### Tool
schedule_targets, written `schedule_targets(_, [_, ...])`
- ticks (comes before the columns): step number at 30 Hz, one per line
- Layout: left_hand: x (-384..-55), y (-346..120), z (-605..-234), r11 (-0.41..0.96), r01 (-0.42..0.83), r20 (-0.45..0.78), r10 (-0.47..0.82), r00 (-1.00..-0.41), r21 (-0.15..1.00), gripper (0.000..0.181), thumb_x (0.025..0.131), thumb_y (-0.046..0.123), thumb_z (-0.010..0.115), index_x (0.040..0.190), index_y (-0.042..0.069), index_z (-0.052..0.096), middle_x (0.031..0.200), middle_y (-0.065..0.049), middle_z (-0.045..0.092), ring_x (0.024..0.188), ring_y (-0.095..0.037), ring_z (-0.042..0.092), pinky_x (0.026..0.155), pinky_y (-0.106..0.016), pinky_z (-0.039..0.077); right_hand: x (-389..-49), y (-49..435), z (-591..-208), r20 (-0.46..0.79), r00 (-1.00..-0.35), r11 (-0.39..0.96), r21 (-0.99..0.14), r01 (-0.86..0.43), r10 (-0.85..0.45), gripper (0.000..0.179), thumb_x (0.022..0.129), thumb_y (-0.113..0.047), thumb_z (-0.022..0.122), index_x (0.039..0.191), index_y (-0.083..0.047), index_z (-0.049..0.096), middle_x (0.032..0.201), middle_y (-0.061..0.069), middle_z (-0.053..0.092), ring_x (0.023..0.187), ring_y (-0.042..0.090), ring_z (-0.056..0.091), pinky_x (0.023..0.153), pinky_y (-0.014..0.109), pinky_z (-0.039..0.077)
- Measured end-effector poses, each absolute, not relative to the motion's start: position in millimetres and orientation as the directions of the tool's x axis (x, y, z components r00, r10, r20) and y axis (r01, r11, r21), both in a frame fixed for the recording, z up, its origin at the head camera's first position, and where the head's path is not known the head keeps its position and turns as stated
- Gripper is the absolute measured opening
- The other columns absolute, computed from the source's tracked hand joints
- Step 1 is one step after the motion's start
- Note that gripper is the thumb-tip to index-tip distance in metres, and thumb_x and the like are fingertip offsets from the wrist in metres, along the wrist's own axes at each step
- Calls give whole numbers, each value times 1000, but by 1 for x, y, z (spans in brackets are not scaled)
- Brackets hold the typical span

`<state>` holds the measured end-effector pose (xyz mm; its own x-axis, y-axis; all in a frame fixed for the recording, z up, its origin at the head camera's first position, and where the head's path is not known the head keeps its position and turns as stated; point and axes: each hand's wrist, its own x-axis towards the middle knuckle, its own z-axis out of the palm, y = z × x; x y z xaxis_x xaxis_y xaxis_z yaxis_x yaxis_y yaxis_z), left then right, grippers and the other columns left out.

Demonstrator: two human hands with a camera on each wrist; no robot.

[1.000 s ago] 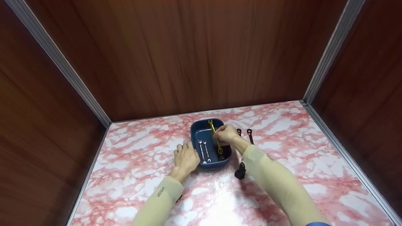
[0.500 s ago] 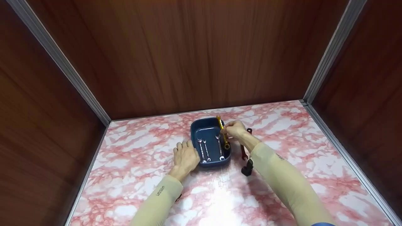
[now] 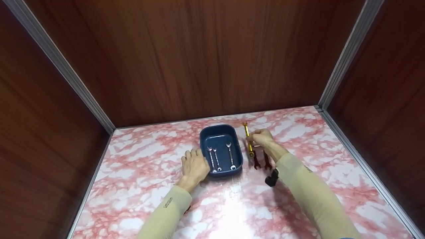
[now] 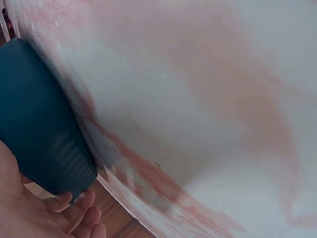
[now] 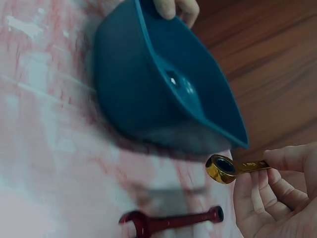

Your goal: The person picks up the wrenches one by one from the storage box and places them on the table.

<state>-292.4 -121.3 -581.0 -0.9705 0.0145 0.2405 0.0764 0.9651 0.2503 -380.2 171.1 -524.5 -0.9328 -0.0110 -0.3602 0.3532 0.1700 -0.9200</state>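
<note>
My right hand (image 3: 262,137) pinches a gold combination wrench (image 3: 250,146) just right of the blue bin (image 3: 220,174). In the right wrist view, the wrench's ring end (image 5: 221,168) points out from between thumb and fingers, above the table. My left hand (image 3: 194,166) holds the bin's left rim, its fingertips (image 5: 167,9) hooked over the edge in the right wrist view. Inside the bin lie three silver wrenches: two side by side at the left and one silver wrench (image 3: 230,156) at the right. Two red wrenches, one a red wrench (image 3: 256,162), lie below my right hand, partly hidden by it.
Pink and white marbled table (image 3: 149,159) spreads around the bin. A brown wood-grain panel (image 3: 199,66) stands behind it, with more panels at both sides. Metal rails (image 3: 345,56) run along the corners.
My right hand has carried the gold wrench up out of the bin and to the right, over the table beside the red wrenches. My left hand has stayed on the bin.
</note>
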Motion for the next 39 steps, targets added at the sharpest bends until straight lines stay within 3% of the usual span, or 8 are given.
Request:
schedule_targets(6, [-291,-121,-583,968,78,236,20,-972,240,37,108,27,60,133,0,64,127,-22,70,118,-43,61,99,-58,50,-378,195,-529,-380,-925,158,-913,377,9,24,100,-6,76,123,0,71,90,-5,70,82,10,69,85,33,66])
schedule_targets(12, [-291,-122,-584,968,63,215,10,-977,243,39,109,28,60,136,0,64,131,-22,69,121,-43,61,102,-58,50,-379,217,-532,-348,-936,208,-913,351,49,34,100,-7,76,130,5,71,82,-10,72,78,5,69,89,30,65])
schedule_targets(17, [-291,-121,-584,967,61,217,7,-976,247,34,109,27,60,129,0,64,124,-22,70,118,-44,61,100,-59,50,-376,237,-538,-367,-928,283,-886,369,61,43,101,-12,77,139,6,69,86,-9,73,77,5,69,77,25,62])
schedule_targets(26, [-291,-122,-583,967,61,224,3,-975,249,33,108,27,60,129,1,64,123,-21,70,116,-43,61,99,-58,49,-374,258,-550,-402,-908,292,-860,418,117,41,101,-14,78,137,4,69,80,-5,69,72,10,68,75,33,64])
schedule_targets(39, [-295,-121,-582,965,55,208,0,-978,257,38,109,28,58,135,1,62,128,-22,69,120,-42,61,103,-58,50,-371,275,-562,-325,-924,505,-774,381,200,44,97,-22,81,131,5,75,77,-7,72,71,9,67,68,23,55])
